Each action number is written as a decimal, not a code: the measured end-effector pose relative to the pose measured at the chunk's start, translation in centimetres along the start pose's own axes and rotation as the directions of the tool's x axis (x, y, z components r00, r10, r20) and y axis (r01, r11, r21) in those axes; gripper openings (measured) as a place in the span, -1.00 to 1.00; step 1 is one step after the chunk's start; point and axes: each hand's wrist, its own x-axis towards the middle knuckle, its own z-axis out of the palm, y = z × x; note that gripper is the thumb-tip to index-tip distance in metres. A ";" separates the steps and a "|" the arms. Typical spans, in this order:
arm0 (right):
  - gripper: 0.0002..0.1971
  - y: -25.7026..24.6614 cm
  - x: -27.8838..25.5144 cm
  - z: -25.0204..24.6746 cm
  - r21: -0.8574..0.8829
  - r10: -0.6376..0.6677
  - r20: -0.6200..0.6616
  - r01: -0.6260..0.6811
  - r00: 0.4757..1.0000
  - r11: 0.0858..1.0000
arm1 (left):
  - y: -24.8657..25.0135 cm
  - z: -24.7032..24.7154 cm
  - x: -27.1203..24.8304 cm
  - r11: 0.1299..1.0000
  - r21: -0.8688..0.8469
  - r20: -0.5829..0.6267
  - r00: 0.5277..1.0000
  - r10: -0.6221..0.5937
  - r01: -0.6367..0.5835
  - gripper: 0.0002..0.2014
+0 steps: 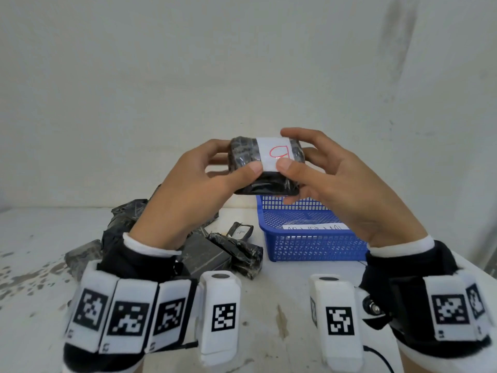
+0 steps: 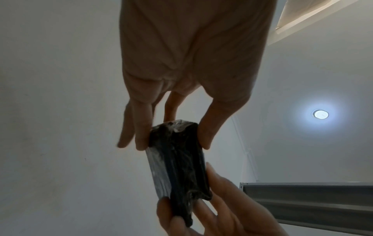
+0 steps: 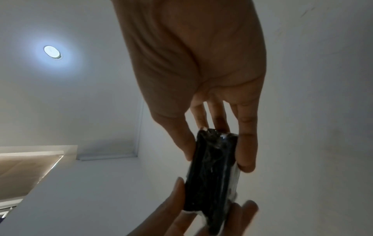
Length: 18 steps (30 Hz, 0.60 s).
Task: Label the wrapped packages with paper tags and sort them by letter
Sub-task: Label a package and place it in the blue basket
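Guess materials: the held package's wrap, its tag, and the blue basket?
Held package: glossy black plastic film, likely; it crinkles and glints in both wrist views.
Tag: matte white paper, apparently, with a red handwritten mark.
Blue basket: rigid moulded plastic, judging by its uniform mesh walls.

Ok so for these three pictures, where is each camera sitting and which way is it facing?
Head: worn on the head, facing forward and down at the table; both hands grip the wrapped package.
Left wrist: on the left wrist, facing up along the left hand toward the ceiling.
Right wrist: on the right wrist, facing up along the right hand.
All share the package; both wrist views share the ceiling lamp.
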 end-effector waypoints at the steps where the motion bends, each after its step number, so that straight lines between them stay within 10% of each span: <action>1: -0.60 0.1 0.1 0.0 0.009 -0.004 -0.019 0.004 1.000 1.000 | 0.0 0.0 0.0 1.000 -0.012 0.011 1.000 -0.011 0.011 -0.52; 9: -0.78 0.0 0.0 -0.2 0.009 -0.027 -0.051 0.028 0.998 1.000 | 0.3 0.0 -0.3 0.992 -0.123 0.041 0.999 0.006 -0.001 -0.89; 18: -0.63 -0.4 -0.3 -0.2 -0.022 -0.060 -0.018 0.060 0.998 0.998 | 0.3 0.4 -0.3 0.992 -0.125 0.037 0.999 0.024 -0.020 -0.79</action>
